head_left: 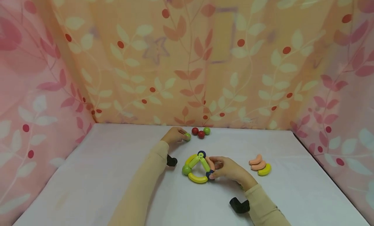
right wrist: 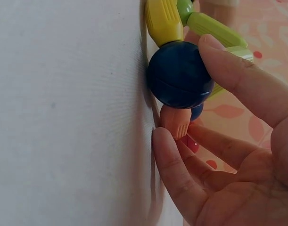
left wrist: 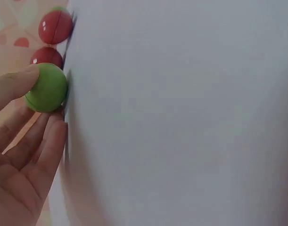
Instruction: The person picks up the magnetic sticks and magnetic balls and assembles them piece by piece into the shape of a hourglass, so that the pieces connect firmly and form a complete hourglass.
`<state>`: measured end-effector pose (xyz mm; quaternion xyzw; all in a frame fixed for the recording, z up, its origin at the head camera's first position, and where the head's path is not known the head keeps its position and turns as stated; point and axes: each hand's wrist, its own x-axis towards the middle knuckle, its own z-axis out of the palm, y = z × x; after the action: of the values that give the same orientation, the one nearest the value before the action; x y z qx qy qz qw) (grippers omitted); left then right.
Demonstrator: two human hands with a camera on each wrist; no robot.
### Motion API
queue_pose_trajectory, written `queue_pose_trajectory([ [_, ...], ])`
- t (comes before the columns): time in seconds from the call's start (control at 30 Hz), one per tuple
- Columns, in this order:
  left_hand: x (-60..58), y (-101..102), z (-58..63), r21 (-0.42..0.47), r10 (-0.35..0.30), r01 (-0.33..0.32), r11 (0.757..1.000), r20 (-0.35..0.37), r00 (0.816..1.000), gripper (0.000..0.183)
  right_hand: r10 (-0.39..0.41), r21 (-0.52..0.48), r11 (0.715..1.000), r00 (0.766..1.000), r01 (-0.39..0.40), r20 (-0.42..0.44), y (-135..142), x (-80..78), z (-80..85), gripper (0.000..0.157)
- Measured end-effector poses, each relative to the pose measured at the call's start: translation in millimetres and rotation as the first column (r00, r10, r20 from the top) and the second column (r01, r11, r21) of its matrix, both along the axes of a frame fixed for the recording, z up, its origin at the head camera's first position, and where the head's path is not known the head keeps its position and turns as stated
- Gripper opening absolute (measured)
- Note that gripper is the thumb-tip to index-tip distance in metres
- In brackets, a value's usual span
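At the back of the table my left hand [head_left: 174, 135] pinches a green ball [left wrist: 48, 88]; its thumb lies on the ball, its other fingers beside and behind it. Two red balls [head_left: 201, 134] and another green ball [head_left: 206, 131] lie just to the right. In the middle stands a ball-and-rod construction [head_left: 198, 180] of yellow, light green and orange rods joined by blue and green balls. My right hand [head_left: 229, 169] holds its right side, thumb against a blue ball [right wrist: 180, 74] and fingers by the orange curved rod [right wrist: 175, 122].
Two orange curved rods [head_left: 258, 166] and a yellow curved rod [head_left: 264, 169] lie right of my right hand. Something green peeks out under the right wrist, mostly hidden. Black wrist devices [head_left: 240, 206] hang near the sleeves. Patterned cloth [head_left: 187, 57] walls in the white table.
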<state>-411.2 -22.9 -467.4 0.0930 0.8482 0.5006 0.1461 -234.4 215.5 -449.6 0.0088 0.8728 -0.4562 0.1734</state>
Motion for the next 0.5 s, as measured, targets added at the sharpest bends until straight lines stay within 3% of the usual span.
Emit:
queue_pose_trajectory([
  [0.1,12.8,-5,3.1,0.006,-0.011,0.011,1.000,0.033,0.999,0.032,0.004,0.007,1.000,1.000,-0.004,-0.001,-1,-3.9,0.7,0.082],
  [0.23,30.7,-9,7.7,0.096,-0.021,0.013,0.995,0.081,0.996,0.034,0.008,0.034,0.999,1.000,-0.008,-0.004,-1,-6.7,2.9,0.082],
  [0.5,78.8,-13,25.3,0.159,-0.081,0.079,0.984,0.010,0.997,0.034,0.039,0.041,0.998,0.999,-0.039,0.010,0,-0.1,4.8,0.081],
])
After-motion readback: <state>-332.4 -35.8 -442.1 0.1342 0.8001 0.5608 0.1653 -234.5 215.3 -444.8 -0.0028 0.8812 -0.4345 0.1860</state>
